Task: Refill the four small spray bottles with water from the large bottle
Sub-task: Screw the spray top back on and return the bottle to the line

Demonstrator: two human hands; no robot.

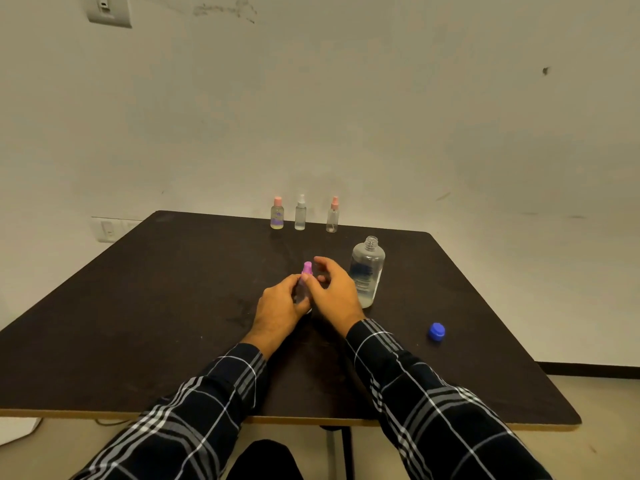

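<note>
A small spray bottle with a purple top stands in the middle of the dark table. My left hand grips its clear body. My right hand is beside the purple top, fingers loosely curled near it; whether they touch it I cannot tell. The large clear bottle stands uncapped just right of my right hand, partly filled with water. Its blue cap lies on the table further right. Three small spray bottles stand at the far edge: pink-capped, white-capped and pink-capped.
The table stands against a pale wall. Its front edge runs below my plaid sleeves. A wet smear marks the surface left of my left hand. Floor shows at the right past the table's corner.
</note>
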